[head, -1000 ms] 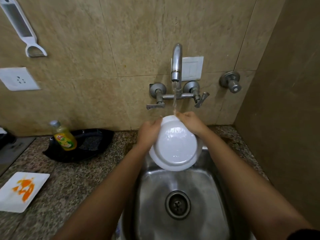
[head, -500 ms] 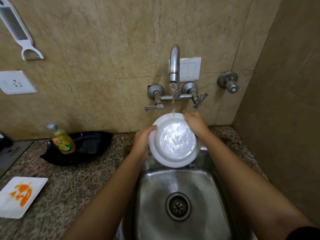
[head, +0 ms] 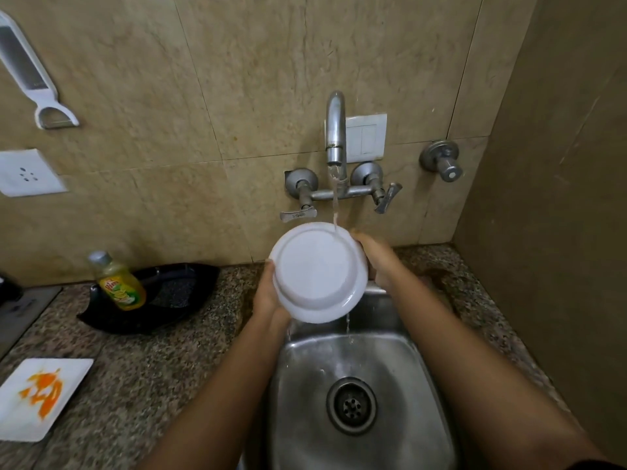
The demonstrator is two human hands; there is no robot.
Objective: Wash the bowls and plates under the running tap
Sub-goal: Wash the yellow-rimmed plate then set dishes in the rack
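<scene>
Progress: you have the round white plate (head: 319, 273) under the tap (head: 335, 130) | left hand (head: 269, 296) and right hand (head: 376, 256) grip its rim | stained square plate (head: 40, 398) still unwashed.

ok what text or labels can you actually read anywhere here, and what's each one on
"Vim", partly blurred, on the red label of the yellow dish soap bottle; the smaller print below it is too blurred to read.
Embossed lettering on the left tap handle: too small to read.
No text shows on the white bowl, the stained plate, the socket or the switch plate.
</scene>
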